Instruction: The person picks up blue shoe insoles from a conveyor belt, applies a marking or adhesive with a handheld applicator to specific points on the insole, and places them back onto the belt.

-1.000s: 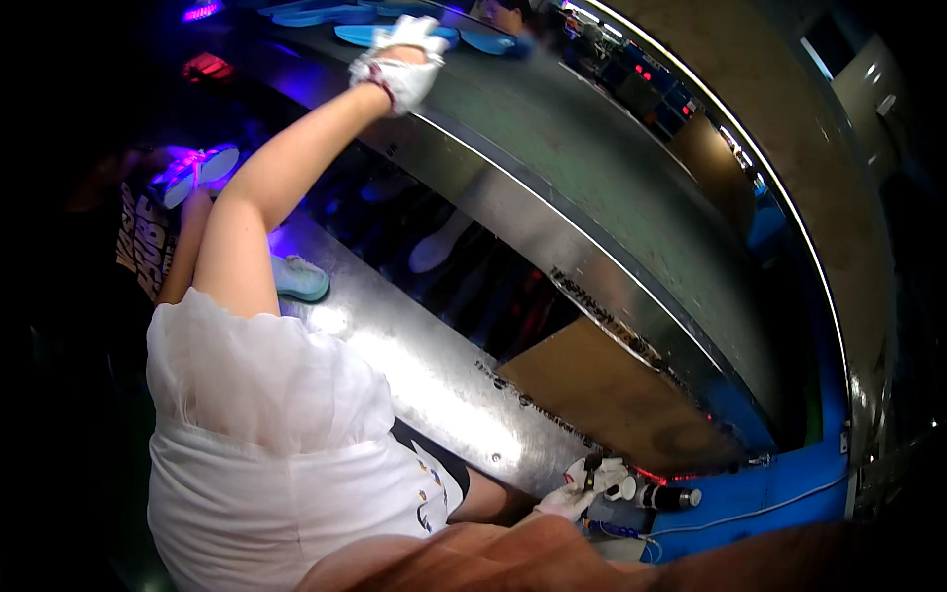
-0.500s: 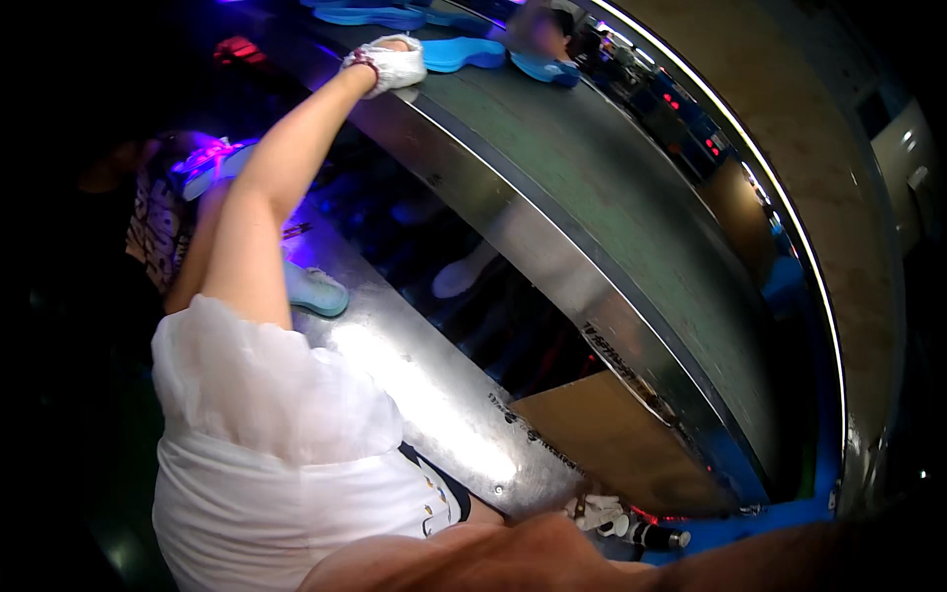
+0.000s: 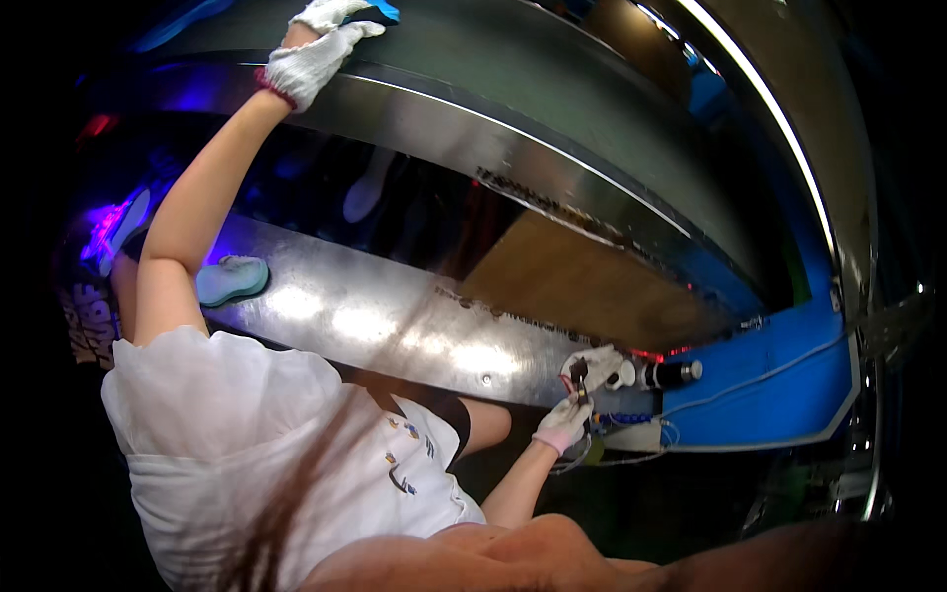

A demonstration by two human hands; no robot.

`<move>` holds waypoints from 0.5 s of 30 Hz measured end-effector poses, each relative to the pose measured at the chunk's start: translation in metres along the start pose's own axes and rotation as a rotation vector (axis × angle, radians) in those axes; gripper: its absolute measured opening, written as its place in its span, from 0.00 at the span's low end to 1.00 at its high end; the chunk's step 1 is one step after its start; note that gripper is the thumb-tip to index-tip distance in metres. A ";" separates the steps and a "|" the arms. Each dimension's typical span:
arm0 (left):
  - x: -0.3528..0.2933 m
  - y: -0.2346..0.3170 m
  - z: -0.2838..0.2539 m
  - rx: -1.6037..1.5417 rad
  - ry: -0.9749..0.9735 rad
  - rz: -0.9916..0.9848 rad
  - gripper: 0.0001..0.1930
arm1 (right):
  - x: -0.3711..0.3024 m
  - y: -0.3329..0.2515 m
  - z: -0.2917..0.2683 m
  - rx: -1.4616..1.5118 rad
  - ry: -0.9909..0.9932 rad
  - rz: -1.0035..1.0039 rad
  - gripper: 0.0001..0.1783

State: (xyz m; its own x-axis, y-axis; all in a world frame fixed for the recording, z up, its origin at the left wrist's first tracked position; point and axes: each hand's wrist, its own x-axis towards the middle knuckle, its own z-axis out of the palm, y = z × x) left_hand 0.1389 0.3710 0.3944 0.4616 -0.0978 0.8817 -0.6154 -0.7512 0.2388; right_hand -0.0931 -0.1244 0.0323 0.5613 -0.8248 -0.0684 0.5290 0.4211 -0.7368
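At the upper left my left hand (image 3: 314, 61), in a white knit glove with a dark red cuff, reaches onto the green conveyor belt (image 3: 483, 69). Its fingers and thumb close around the end of a blue shoe sole (image 3: 383, 12), which the glove and the picture edge partly hide. My right hand (image 3: 566, 418), gloved in white with a pink cuff, is low at the right end of the metal ledge (image 3: 414, 340). Its fingers are closed on a small dark tool (image 3: 580, 387) of a kind I cannot make out. A crumpled white bundle (image 3: 602, 363) lies right behind it.
A pale teal sole (image 3: 233, 280) rests on the ledge by my left elbow. Beside it, a person holds a sole (image 3: 128, 222) under purple light. Cardboard (image 3: 572, 266) leans below the belt. A black bottle (image 3: 676, 373) and a cable (image 3: 760, 380) are at the blue panel (image 3: 779, 395).
The view has swung right and my right hand has come into sight with the dark tool. My left hand, beside the blue soles before, now grips one at the top edge.
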 end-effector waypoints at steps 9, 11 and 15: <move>-0.131 0.134 0.054 -0.629 -0.189 0.486 0.24 | -0.015 -0.034 0.005 -0.043 0.195 -0.102 0.16; -0.181 0.159 0.091 -0.940 -0.193 0.561 0.24 | -0.016 -0.042 0.011 0.000 0.236 -0.111 0.17; -0.264 0.174 0.172 -1.139 -0.473 0.567 0.22 | -0.017 -0.057 0.016 -0.006 0.284 -0.131 0.18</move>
State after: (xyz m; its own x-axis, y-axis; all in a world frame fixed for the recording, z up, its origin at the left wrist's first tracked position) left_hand 0.0198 0.1536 0.1332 0.0016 -0.5966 0.8026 -0.8687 0.3968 0.2966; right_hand -0.1226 -0.1281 0.0860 0.2879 -0.9446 -0.1574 0.5804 0.3028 -0.7559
